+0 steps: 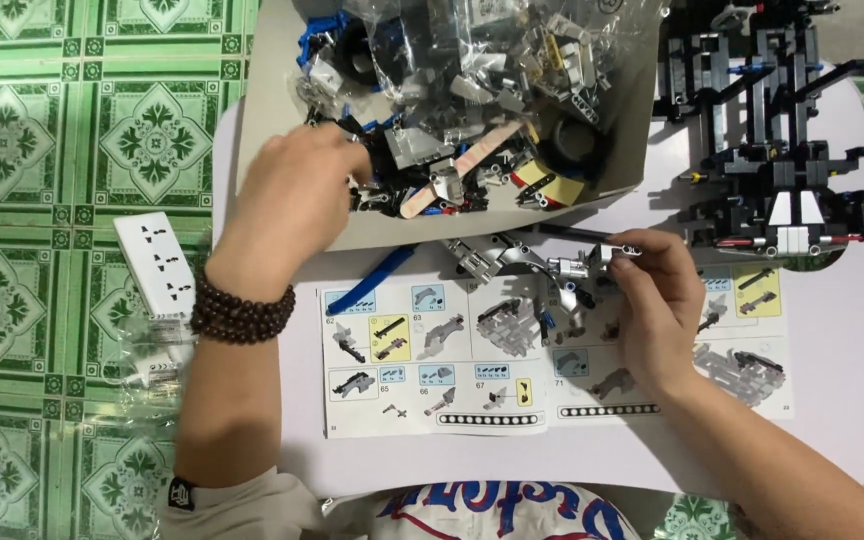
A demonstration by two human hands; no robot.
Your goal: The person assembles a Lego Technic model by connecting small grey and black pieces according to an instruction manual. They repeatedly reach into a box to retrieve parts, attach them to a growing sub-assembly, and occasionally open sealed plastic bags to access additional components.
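My left hand (297, 195) fingers dig together into the parts box (272, 60); right hand (657, 300) fingers clamped on a grey assembly (542, 268) above the manual (432, 400).

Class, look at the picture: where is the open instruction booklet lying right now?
In the head view, the instruction booklet lies open on the white table, just below the cardboard box of parts, partly under the right hand.

Two hands (292, 200), one instruction booklet (432, 370), one box (592, 190), perhaps countless bricks (452, 160).
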